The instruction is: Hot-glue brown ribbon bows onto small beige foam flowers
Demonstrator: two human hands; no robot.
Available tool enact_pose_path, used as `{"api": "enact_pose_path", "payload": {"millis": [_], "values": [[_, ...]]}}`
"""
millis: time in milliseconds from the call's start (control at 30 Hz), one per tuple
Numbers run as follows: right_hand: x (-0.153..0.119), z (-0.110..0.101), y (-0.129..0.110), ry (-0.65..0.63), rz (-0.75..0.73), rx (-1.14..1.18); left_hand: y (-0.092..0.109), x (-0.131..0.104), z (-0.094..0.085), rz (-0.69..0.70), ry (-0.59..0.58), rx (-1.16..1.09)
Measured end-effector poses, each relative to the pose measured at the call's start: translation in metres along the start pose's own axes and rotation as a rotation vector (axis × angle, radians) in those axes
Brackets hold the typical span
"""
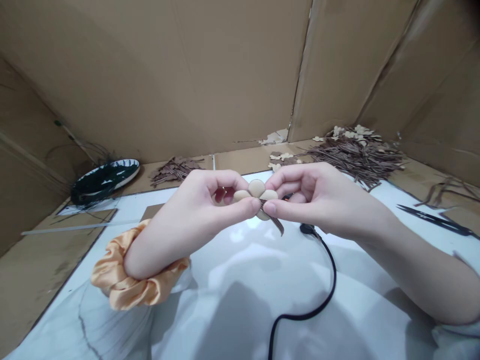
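Two hands meet before us: our left hand (210,205) and right hand (318,200) each pinch, with thumb and fingers, one pale flower-shaped piece (257,188) above the white worktop (210,290). Brown strips (276,223) (a thin bundle, as far as we can tell) emerge between the thumb tips, their long axis slanting down to our right, the loose end just below the right thumb. The flower-shaped piece sits between both grips, touching each, neither clearly nearer; its upper petal rises above our thumbs.
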State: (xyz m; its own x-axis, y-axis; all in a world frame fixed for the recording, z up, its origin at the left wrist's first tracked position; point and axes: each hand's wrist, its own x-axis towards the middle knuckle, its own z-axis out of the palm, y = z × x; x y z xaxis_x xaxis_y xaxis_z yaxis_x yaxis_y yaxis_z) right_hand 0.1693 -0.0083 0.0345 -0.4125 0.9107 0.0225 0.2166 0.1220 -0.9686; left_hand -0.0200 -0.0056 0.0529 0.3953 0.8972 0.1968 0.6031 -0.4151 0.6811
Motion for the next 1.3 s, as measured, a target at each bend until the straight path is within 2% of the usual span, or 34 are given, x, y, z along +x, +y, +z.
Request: {"api": "enact_pose_path", "payload": {"millis": [100,300,533,833,1067,1300], "values": [[0.0004,0.0025,-0.0007,0.023,0.004,-0.032,0.0004,-0.0001,0.0011,-0.029,-0.066,-0.062],[-0.0004,0.0048,-0.0034,0.02,0.022,-0.076,-0.0009,-0.0001,0.0016,-0.052,-0.094,-0.081],[0.0,0.0012,-0.0016,0.04,0.017,-0.103,-0.0025,0.002,-0.0047,-0.053,-0.209,-0.143],[0.0006,0.0029,-0.0022,0.057,0.032,-0.153,0.0012,0.0015,-0.0054,-0.064,-0.172,-0.094],[0.0025,0.0042,0.0008,0.043,0.01,-0.123,-0.0003,0.0011,-0.0037,-0.023,-0.088,-0.014],[0.0014,0.0065,0.0007,0.02,0.027,-0.102,-0.0013,0.0015,0.0018,-0.044,-0.045,-0.077]]}}
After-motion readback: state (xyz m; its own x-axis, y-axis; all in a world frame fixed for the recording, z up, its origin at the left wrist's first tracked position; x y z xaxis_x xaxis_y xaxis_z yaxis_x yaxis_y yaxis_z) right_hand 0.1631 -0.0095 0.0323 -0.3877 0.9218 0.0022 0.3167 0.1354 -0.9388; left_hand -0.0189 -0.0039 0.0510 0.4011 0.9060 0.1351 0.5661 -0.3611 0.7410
